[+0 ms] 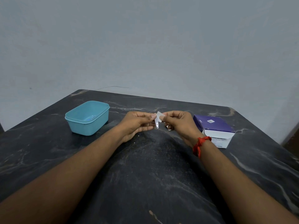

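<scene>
Both hands up off the worktop, meeting at centre. Left hand: thumb and forefinger pinch the left edge of a small white sachet, other fingers curled under. Right hand: thumb and forefinger pinch the sachet's right edge, remaining fingers curled in. So both hands are closed on the same item, fingertips nearly touching.

The sachet sits between the two hands, in the air above the worktop. A narrow pale strip hangs down from it on the left-hand side; can't tell whether it's a torn flap or a separate piece.

Blue plastic tub: out to the left of the left hand, well apart, lid off, standing on the worktop. Something bluish lies at its bottom, too unclear to tell.

Purple-and-white box: just right of the right hand, lying on the worktop, near end open. Print is too small to read reliably.

Red thread is tied round the right wrist.
</scene>
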